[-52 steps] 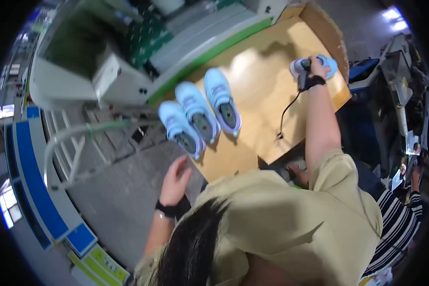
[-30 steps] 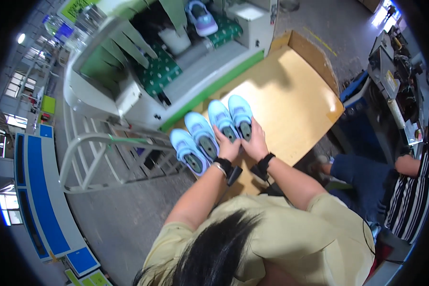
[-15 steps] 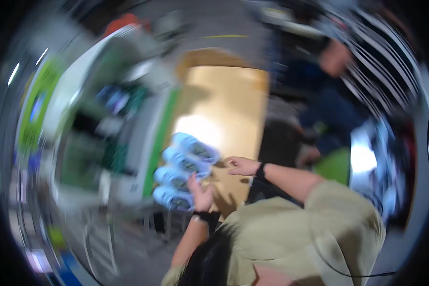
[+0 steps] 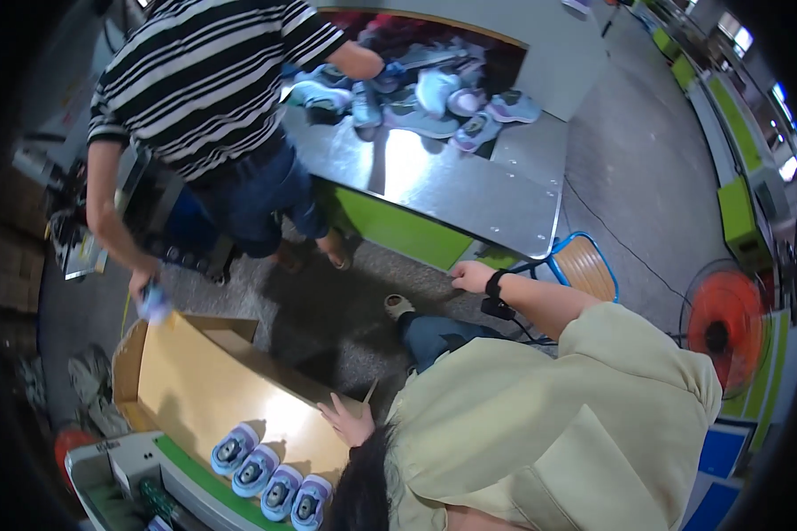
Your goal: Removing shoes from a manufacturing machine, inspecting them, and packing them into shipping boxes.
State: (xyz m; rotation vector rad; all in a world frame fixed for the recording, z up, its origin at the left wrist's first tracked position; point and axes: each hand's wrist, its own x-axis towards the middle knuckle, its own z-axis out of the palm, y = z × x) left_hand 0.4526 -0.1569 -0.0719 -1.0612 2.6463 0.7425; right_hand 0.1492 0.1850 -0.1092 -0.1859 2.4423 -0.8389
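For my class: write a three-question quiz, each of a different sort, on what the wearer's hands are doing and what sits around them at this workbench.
1. True or false: the left hand grips one of the light blue shoes.
2. Multiple choice: the right hand is at the edge of A) the steel table, B) the orange fan, C) the cardboard tray.
3. Fill in: the number of light blue shoes lined up at the tray's near edge is ____.

Key:
1. False; it lies open with spread fingers on the tray's rim, apart from the shoes.
2. A.
3. Four.
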